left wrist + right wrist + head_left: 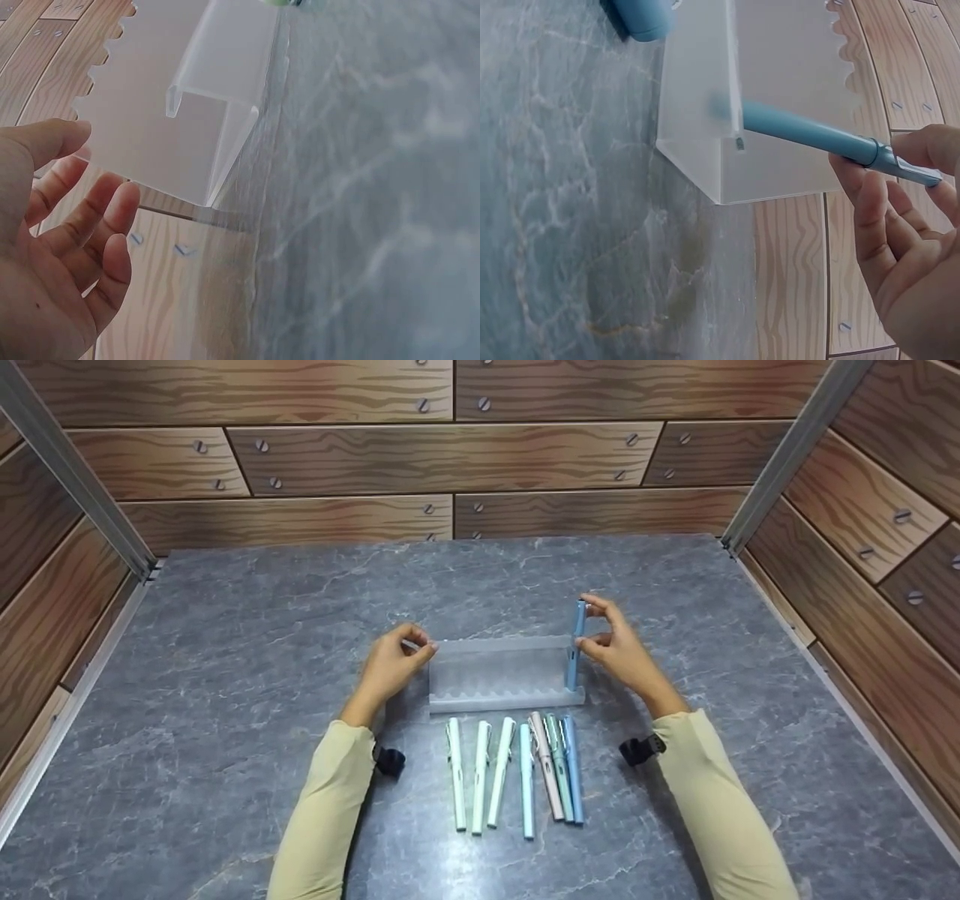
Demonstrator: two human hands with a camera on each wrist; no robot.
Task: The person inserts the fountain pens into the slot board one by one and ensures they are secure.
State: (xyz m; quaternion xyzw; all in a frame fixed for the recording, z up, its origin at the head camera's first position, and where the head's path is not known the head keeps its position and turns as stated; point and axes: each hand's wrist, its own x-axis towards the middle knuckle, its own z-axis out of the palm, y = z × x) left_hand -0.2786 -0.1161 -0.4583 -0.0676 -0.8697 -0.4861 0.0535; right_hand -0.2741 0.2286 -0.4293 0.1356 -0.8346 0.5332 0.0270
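A frosted clear pen rack point(499, 669) with notched edges stands on the tabletop between the two hands. My left hand point(395, 661) pinches the rack's upper left corner between thumb and index finger; in the left wrist view the other fingers point(112, 262) curl loosely below it. At the rack's right end, my right hand point(615, 646) grips a blue pen point(574, 660) near its capped end. The pen stands nearly upright in the head view, its lower end inside the rack's front lip point(733, 75). Thumb and fingertips meet around the cap point(900, 165) in the right wrist view.
In front of the rack several pens lie on the marbled tabletop point(225, 720): pale green ones point(481, 780) to the left, a light blue one point(527, 784), then a pinkish one point(547, 769), a darker green one point(560, 769) and a blue one point(574, 772). Wood-patterned walls point(442, 457) enclose the table.
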